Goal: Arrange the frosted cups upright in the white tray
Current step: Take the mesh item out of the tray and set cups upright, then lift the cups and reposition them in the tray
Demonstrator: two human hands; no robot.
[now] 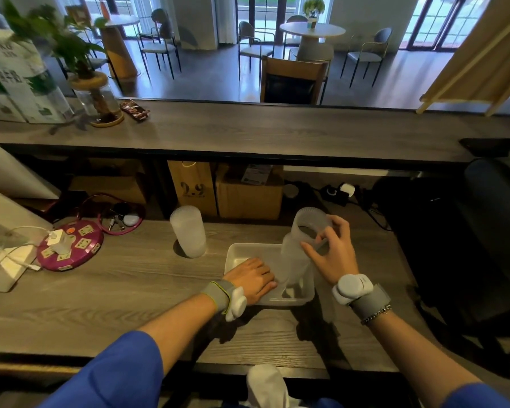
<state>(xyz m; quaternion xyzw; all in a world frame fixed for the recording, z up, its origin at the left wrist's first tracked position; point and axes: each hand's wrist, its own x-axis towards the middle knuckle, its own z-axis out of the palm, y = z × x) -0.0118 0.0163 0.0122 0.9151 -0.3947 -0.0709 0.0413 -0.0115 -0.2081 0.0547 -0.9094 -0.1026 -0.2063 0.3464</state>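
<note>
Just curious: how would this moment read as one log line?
right hand: grip on frosted cup, lowering into white tray | left hand: steadying tray | second cup: on counter

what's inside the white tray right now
One frosted cup stands in the white tray, open end up, with the right hand at its rim. The left hand rests flat in the tray, hiding the floor beneath it. A second cup stands outside.
</note>
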